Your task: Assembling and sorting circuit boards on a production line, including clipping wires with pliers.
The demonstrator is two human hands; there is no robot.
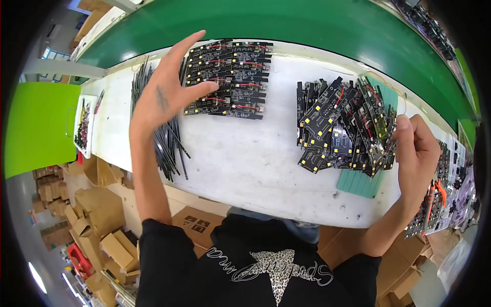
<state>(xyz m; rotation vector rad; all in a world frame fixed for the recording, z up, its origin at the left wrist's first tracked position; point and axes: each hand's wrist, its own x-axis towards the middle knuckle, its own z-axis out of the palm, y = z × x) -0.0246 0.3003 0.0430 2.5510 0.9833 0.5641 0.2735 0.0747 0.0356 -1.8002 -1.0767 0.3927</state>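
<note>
My left hand (164,94) is open, thumb and fingers spread, over the left edge of a neat block of black circuit boards (248,84) with red wires, laid in two columns. The thumb tip lies over one of these boards. Under my left wrist runs a bundle of long thin black strips (169,146). At the right, my right hand (419,146) is closed, thumb against curled fingers, at the right side of a loose heap of similar boards (319,120) with yellow-white squares. A thin wire rises by its thumb; what the fingers pinch is hidden.
Teal ribbed sheets (360,183) lie under the heap on the white table (255,169). A green panel (286,25) borders the back. A white tray of small parts (84,125) stands far left. Orange-handled pliers (432,199) lie at the right, by more boards. Cardboard boxes (102,204) fill the lower left.
</note>
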